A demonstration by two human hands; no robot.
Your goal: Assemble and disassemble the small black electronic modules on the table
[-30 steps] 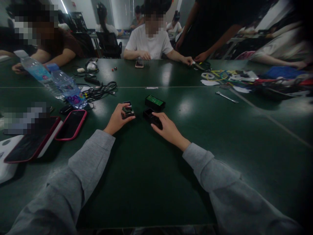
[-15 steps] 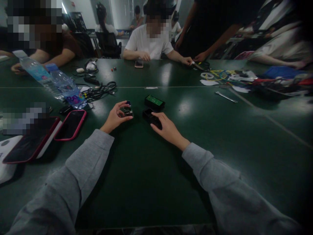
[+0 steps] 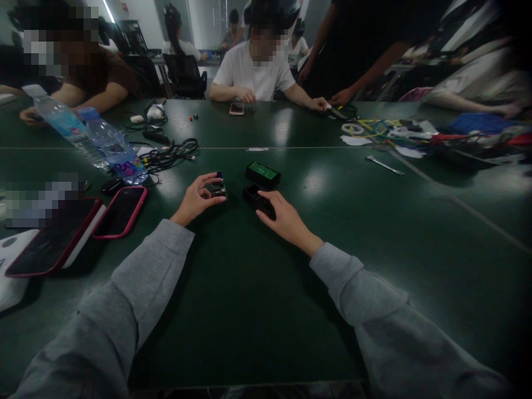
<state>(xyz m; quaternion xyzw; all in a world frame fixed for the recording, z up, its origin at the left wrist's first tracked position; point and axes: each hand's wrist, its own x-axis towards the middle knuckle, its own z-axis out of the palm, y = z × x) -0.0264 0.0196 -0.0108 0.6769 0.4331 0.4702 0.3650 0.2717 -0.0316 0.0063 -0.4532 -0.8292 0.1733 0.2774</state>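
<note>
My left hand (image 3: 201, 197) grips a small circuit board (image 3: 219, 187) by its edges, with thumb and fingers on opposite sides. Components show on the board's face, and a dark blue patch lies at its top. To the right, my right hand (image 3: 280, 215) is closed over a black plastic housing (image 3: 251, 195) with a rectangular opening at its far end. The palm and fingers hide part of that housing. Just behind it lies a black case with a green circuit board (image 3: 264, 170) inside, touched by neither hand.
At left are a pink-rimmed phone (image 3: 120, 212), a larger red-edged phone (image 3: 56, 238), two water bottles (image 3: 114, 147) and black cables (image 3: 174, 152). A wrench (image 3: 384, 164) and a pile of wires (image 3: 394, 130) lie at right. Several people sit or stand around the table (image 3: 241, 310).
The board in my left hand is tilted very slightly differently. Otherwise both hands and the things on the table stay where they were.
</note>
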